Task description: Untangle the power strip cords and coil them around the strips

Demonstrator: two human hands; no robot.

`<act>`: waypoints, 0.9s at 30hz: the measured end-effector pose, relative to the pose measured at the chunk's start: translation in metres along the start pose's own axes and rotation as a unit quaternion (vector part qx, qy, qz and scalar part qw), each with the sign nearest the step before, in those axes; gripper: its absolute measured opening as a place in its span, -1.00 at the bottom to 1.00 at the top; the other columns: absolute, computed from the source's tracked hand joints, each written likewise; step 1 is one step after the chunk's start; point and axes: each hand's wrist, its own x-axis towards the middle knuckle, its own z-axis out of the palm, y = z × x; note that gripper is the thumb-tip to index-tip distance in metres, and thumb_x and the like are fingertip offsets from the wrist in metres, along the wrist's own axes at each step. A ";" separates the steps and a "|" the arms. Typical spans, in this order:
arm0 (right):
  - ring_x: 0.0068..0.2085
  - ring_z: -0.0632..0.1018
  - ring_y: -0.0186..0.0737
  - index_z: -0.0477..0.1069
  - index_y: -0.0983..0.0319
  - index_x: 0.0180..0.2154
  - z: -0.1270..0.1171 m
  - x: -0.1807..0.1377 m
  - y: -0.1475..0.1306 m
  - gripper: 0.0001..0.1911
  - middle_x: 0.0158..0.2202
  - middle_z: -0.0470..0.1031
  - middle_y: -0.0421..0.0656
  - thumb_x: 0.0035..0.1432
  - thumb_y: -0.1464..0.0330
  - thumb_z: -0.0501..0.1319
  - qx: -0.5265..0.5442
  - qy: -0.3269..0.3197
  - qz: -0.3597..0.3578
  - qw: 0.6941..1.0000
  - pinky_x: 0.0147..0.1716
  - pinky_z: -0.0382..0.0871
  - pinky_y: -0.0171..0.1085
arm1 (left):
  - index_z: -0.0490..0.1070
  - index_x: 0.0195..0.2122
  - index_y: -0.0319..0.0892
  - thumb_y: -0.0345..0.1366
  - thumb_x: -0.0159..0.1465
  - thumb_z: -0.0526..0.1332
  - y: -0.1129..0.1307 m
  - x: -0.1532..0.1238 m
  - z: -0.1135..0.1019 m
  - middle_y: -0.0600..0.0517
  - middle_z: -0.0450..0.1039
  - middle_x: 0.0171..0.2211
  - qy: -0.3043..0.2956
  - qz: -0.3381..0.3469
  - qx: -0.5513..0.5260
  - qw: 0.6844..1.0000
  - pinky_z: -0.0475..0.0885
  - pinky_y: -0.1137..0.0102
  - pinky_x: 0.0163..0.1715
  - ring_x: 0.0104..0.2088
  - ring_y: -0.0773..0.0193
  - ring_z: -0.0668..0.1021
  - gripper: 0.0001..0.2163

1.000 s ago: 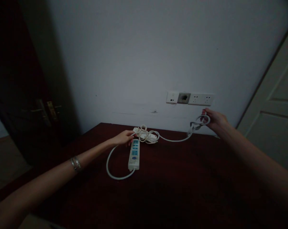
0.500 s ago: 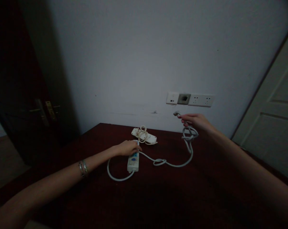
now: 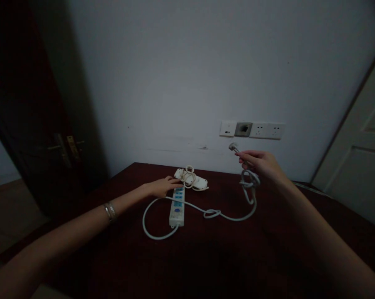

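Note:
A white power strip [image 3: 177,200] with blue sockets lies on the dark red table [image 3: 206,257]. My left hand [image 3: 161,186] rests on its far end, fingers flat. Its white cord [image 3: 227,216] loops across the table and rises, knotted, to my right hand [image 3: 261,163]. That hand pinches the cord just behind the plug [image 3: 233,146], held in the air below the wall sockets [image 3: 252,130]. A second white power strip [image 3: 191,178] with its cord bundled on top lies behind the first one.
The table stands against a pale wall. A dark wooden door with a brass handle [image 3: 63,149] is at the left. A light panelled door [image 3: 358,166] stands at the right.
My right hand came away from the wall sockets with the plug and moved left. The cord went slack and dropped onto the table. The power strip and my left hand shifted slightly.

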 end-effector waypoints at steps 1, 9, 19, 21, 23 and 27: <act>-0.65 0.31 -0.44 0.47 0.26 -0.51 0.001 -0.001 0.001 -0.79 -0.61 0.40 -0.19 -0.19 0.26 0.36 0.005 0.009 0.003 1.000 -0.73 0.10 -0.43 | 0.02 0.22 0.04 -0.59 -0.05 0.13 0.001 0.002 0.000 -0.02 -0.05 0.27 -0.018 0.007 0.015 1.000 0.13 0.05 0.06 0.18 -0.06 0.11 -0.22; -0.69 0.30 -0.42 0.45 0.25 -0.50 0.005 -0.002 0.021 -0.76 -0.61 0.40 -0.18 -0.12 0.19 0.31 -0.045 -0.036 0.030 0.998 -0.75 0.10 -0.40 | 0.25 0.12 0.03 -0.56 0.00 0.09 0.013 0.024 -0.003 -0.02 0.05 0.24 -0.117 0.024 -0.005 0.993 0.13 0.08 0.06 0.19 -0.05 0.13 -0.37; -0.72 0.27 -0.42 0.40 0.26 -0.54 0.007 -0.001 0.035 -0.71 -0.71 0.30 -0.24 -0.09 0.14 0.25 -0.078 -0.086 0.036 0.993 -0.73 0.09 -0.39 | 0.24 0.12 0.00 -0.45 -0.36 0.39 0.023 0.033 -0.005 -0.06 0.14 0.20 -0.191 -0.024 -0.051 0.980 0.08 -0.01 0.07 0.20 -0.22 0.09 -0.11; -0.73 0.25 -0.44 0.40 0.26 -0.53 0.008 -0.001 0.037 -0.68 -0.72 0.29 -0.25 -0.09 0.12 0.24 -0.074 -0.082 0.043 0.993 -0.73 0.07 -0.39 | 0.30 0.07 0.01 -0.44 -0.33 0.38 0.025 0.033 0.006 -0.05 0.17 0.18 -0.164 0.025 -0.033 0.986 0.03 -0.05 0.08 0.20 -0.22 0.09 -0.18; -0.72 0.25 -0.43 0.41 0.27 -0.52 0.007 0.000 0.039 -0.67 -0.71 0.29 -0.25 -0.10 0.10 0.24 -0.074 -0.077 0.043 0.993 -0.72 0.08 -0.38 | 0.33 0.03 -0.05 -0.41 -0.28 0.37 0.028 0.034 0.011 -0.09 0.24 0.13 -0.151 0.091 -0.025 0.984 0.04 -0.02 0.09 0.17 -0.19 0.16 -0.27; -0.66 0.30 -0.41 0.42 0.29 -0.45 0.003 0.008 0.048 -0.61 -0.64 0.36 -0.22 -0.14 0.07 0.26 -0.076 -0.057 0.011 0.995 -0.69 0.12 -0.39 | 0.38 -0.11 -0.17 -0.33 -0.22 0.37 0.033 0.038 -0.003 -0.12 0.41 -0.10 -0.138 0.145 -0.061 0.978 0.24 0.17 -0.03 -0.08 -0.02 0.41 -0.44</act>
